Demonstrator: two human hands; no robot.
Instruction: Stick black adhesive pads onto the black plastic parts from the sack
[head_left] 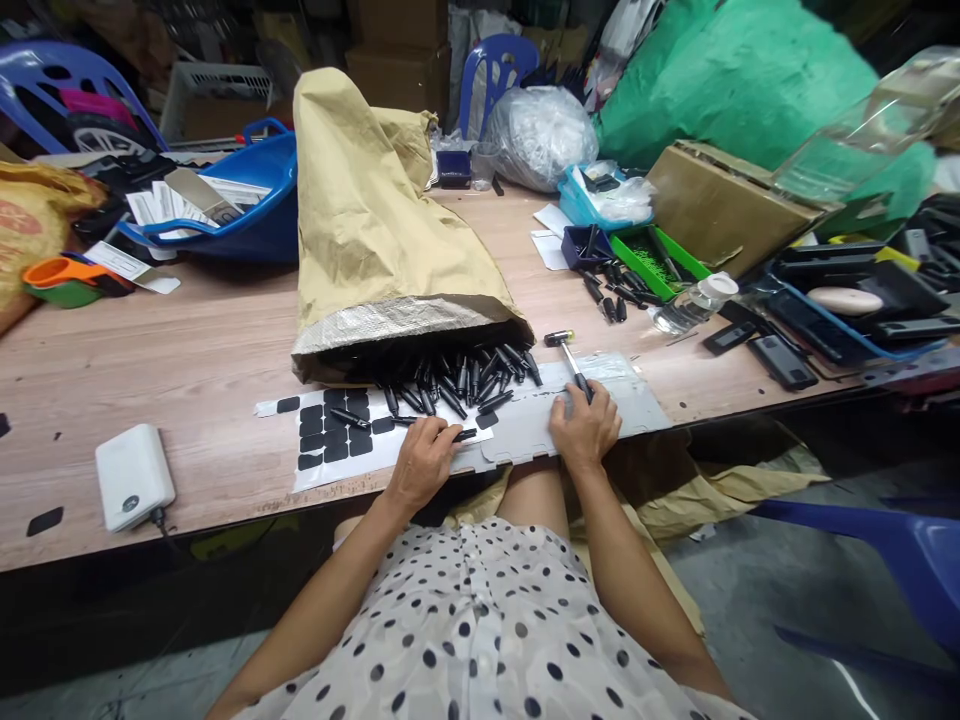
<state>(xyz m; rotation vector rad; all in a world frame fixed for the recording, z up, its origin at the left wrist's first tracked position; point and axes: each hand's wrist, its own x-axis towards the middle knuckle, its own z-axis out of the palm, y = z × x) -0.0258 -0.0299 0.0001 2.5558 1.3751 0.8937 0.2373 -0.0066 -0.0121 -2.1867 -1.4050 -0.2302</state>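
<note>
My left hand (426, 458) is closed over a slim black pen-like part (466, 435), pressed down near the table's front edge. My right hand (586, 425) wraps round the black grip of a small hammer (571, 358), whose head points away from me. Between and beyond my hands, a pile of black pen-like parts (457, 380) spills from the mouth of a large brown paper sack (397, 250). Under them lie a white sheet with black rounded-square stickers (335, 425) and a flat grey-white board (525, 425). One more black part (350, 418) rests on the stickers.
A white power bank (135, 478) with a cable lies at left, a blue basin (247, 215) of papers behind it. To the right stand a green tray (656, 262), a clear bottle (694, 303), a cardboard box (731, 205) and a blue-rimmed tray (832, 330) of black devices.
</note>
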